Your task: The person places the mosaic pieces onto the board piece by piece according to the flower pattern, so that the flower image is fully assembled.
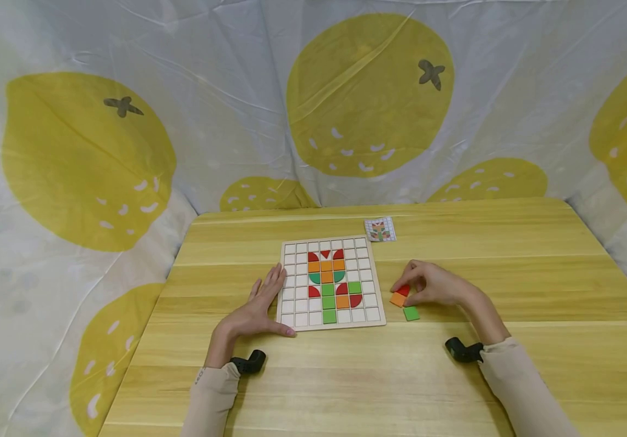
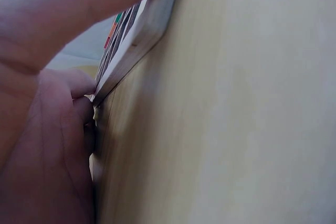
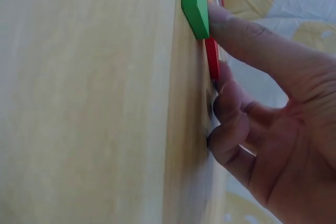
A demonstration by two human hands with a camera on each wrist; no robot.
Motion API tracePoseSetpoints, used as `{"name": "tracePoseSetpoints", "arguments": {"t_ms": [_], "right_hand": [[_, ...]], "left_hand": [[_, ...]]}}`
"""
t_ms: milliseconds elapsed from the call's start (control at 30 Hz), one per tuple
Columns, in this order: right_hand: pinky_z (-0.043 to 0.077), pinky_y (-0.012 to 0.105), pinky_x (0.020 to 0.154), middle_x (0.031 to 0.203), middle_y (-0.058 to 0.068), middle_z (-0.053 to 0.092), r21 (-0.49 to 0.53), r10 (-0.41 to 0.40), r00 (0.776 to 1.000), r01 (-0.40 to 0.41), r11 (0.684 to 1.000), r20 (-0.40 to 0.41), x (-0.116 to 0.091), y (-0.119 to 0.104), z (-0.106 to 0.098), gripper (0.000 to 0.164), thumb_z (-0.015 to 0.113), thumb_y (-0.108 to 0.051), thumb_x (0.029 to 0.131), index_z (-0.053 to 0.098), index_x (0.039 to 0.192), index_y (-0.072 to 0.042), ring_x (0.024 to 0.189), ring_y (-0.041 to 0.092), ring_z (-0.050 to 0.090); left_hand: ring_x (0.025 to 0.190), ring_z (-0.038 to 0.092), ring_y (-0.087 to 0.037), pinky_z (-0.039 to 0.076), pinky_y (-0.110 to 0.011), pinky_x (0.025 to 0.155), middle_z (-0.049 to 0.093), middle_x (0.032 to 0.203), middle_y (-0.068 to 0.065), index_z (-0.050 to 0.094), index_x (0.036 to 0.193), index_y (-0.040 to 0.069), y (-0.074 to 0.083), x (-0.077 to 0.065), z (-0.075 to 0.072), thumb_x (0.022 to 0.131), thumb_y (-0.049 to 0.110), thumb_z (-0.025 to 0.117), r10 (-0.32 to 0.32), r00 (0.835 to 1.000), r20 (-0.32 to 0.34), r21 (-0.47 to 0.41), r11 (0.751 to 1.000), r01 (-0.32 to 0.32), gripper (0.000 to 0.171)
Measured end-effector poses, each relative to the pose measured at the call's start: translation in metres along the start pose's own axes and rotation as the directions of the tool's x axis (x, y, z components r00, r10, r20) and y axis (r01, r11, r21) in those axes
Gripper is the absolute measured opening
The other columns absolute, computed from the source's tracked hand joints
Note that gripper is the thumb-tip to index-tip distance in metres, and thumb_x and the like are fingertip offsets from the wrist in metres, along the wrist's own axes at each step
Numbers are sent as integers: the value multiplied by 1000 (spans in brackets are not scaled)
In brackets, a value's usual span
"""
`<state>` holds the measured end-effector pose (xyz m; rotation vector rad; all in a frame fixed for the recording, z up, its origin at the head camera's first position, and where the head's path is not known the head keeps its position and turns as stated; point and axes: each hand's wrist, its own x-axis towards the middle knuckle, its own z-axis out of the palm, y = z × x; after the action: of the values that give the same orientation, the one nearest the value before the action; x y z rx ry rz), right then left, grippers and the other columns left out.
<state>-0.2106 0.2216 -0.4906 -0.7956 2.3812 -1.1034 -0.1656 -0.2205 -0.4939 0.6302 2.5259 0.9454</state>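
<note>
A pale wooden grid board (image 1: 376,317) lies on the table, with red, orange, teal and light green tiles forming a flower shape. My left hand (image 1: 253,306) rests at its left side, fingers spread along the edge and thumb by the near left corner. To the right of the board, my right hand (image 1: 433,285) bends over an orange tile (image 1: 397,299) and a red piece (image 1: 403,290). Thumb and forefinger reach around these two; whether they pinch either one is unclear. Just nearer than the thumb lies a green square tile (image 3: 195,6), flat on the tabletop.
A small card (image 1: 380,229) printed with a similar flower pattern sits behind the board's far right corner. Both wrists carry a black camera mount, one beside the left wrist (image 1: 250,362). Lemon-printed cloth (image 1: 370,97) hangs behind the wooden table (image 1: 346,388).
</note>
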Motion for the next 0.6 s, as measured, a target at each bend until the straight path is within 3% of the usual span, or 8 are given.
{"name": "tracePoseSetpoints", "arguments": {"t_ms": [267, 400, 600], "right_hand": [[44, 21, 68, 105, 8, 63, -6, -14, 1000, 14, 1000, -7, 2, 0, 3, 30, 87, -17, 83, 79, 112, -12, 79, 17, 49], [44, 21, 69, 105, 7, 64, -12, 1, 1000, -1, 1000, -15, 3, -2, 5, 23, 86, -16, 84, 80, 106, -13, 81, 17, 50], [47, 23, 68, 106, 6, 68, 21, 53, 994, -52, 998, -99, 6, -4, 6, 19, 84, -16, 87, 77, 104, -14, 79, 16, 53]], "left_hand": [[162, -14, -35, -9, -61, 128, -14, 175, -15, -3, 166, 2, 1, 0, 0, 74, 38, 94, -2, 1000, -1, -2, 1000, 2, 138], [162, -14, -36, -9, -61, 128, -14, 175, -15, -4, 166, 2, 0, 0, 0, 74, 38, 94, 4, 1000, -2, 1, 1000, -4, 138], [162, -14, -35, -9, -60, 128, -15, 175, -14, -4, 166, 2, -1, 0, 0, 74, 38, 94, 4, 1000, -2, 5, 1000, -4, 139]]}}
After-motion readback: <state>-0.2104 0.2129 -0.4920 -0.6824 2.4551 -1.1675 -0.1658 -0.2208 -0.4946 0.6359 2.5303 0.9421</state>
